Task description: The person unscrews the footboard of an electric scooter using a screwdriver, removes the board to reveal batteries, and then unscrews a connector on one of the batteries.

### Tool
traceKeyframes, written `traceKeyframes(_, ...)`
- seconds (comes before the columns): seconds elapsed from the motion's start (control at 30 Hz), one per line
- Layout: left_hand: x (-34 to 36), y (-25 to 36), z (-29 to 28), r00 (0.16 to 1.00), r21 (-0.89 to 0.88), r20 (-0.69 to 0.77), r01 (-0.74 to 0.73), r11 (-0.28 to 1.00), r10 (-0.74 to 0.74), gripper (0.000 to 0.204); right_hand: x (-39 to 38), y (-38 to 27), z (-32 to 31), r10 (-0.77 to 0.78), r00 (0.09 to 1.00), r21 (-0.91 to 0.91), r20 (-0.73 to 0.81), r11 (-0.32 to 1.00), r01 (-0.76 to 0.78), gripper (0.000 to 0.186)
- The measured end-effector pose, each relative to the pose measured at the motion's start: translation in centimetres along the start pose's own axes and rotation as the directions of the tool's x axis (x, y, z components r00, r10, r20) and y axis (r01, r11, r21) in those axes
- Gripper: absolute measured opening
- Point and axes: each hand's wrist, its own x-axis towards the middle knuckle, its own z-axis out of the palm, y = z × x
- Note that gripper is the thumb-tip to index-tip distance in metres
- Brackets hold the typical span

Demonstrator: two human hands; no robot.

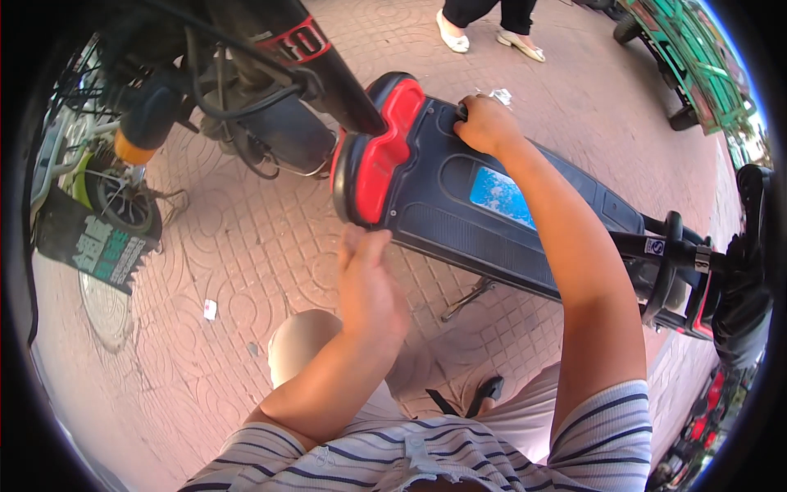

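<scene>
An electric scooter's dark plastic footboard [475, 234] with a worn blue sticker [496, 195] fills the middle. Red and black trim [385, 152] wraps its left end. Over the far edge of the footboard, my right hand [490, 125] is closed, with the end of a small black object [462, 111] showing at its fingers; the rest of it is hidden. My left hand [370, 283], slightly blurred, is raised just below the near left corner of the trim. Its fingers stretch upward and nothing shows in them. Whether the fingertips touch the trim, I cannot tell.
A black post [320, 70] and cables rise beside the trim. The kickstand [469, 299] projects toward my legs. A person's shoes [520, 45] stand beyond, near a green cart [684, 66]. At left are a wheel [123, 193] and a dark printed flap [90, 242] above patterned paving.
</scene>
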Motion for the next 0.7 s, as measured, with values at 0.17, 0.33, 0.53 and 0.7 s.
traceKeyframes(0.17, 0.1, -2.6, 2.0, 0.874, -0.044, -0.231, 0.429, 0.902, -0.426, 0.015, -0.8, -1.5, -0.6, 0.123, 0.992, -0.092, 0.007, 0.988, -0.121, 0.033)
traceKeyframes(0.33, 1.4, -4.1, 3.0, 0.843, -0.083, -0.262, 0.465, 0.882, -0.469, 0.014, -1.5, -1.8, 0.6, 0.055, 0.988, -0.11, -0.142, 0.991, -0.071, 0.031)
traceKeyframes(0.53, 2.1, -4.2, 3.3, 0.791, -0.128, -0.301, 0.52, 0.844, -0.533, 0.019, -0.4, -0.5, 0.6, 0.02, 0.992, -0.021, -0.121, 1.0, -0.023, 0.034)
traceKeyframes(0.7, 1.7, -3.4, 4.0, 0.808, -0.101, -0.331, 0.483, 0.87, -0.487, 0.022, 1.7, -0.8, 0.0, 0.163, 0.979, -0.055, 0.122, 0.986, -0.157, 0.045)
